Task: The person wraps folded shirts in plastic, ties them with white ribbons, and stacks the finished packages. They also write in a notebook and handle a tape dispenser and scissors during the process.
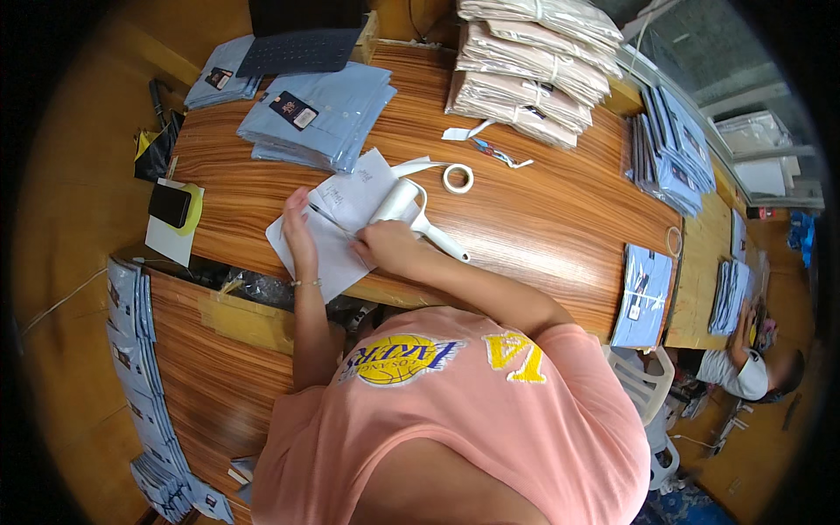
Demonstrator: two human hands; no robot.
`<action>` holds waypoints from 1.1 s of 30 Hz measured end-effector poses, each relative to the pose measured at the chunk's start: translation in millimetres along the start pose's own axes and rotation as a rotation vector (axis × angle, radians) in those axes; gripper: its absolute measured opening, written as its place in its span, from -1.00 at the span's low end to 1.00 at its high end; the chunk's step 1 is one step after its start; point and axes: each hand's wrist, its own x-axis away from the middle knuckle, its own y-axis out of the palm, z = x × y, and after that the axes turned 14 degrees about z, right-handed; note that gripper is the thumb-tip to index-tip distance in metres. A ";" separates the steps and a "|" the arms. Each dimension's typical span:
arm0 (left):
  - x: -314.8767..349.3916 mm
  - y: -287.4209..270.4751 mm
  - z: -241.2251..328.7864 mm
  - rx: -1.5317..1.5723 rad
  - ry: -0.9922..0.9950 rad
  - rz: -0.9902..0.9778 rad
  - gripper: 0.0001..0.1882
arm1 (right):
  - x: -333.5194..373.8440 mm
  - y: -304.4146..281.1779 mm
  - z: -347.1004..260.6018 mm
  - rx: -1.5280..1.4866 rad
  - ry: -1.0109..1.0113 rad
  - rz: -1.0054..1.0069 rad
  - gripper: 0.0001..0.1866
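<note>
A white sheet of paper [346,262] with handwriting lies at the table's near edge. My left hand [300,234] rests edge-on at the paper's left side, fingers stretched out and holding nothing. My right hand [388,245] is closed over the paper's right part, with a thin dark pen [329,215] sticking out of it toward my left fingers. Right beside that hand is a white lint roller [398,201], its handle pointing to the lower right. A roll of white tape [458,179] lies beyond the roller.
Bagged blue folded shirts [328,127] stand at the back left beside a dark keyboard [297,52]. A tall pile of pale bagged shirts [534,79] is at the back. More blue shirts [643,293] lie to the right. A phone [170,206] sits far left. Another person [744,372] is at far right.
</note>
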 end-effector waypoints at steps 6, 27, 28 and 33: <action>14.9 -15.1 -57.8 -0.284 0.561 -0.108 -0.50 | -15.7 36.2 -15.1 -0.106 0.112 -0.232 -0.60; 42.3 5.4 -11.1 -0.618 0.583 0.103 -0.45 | 323.6 -344.4 395.9 0.363 0.357 1.055 -0.44; 50.9 6.0 -3.7 -0.547 0.603 0.230 -0.45 | 313.2 -370.0 414.6 0.437 0.424 1.057 -0.40; 137.2 47.8 18.9 -0.372 0.530 0.298 -0.42 | 266.9 -438.0 486.5 0.791 0.425 0.963 -0.28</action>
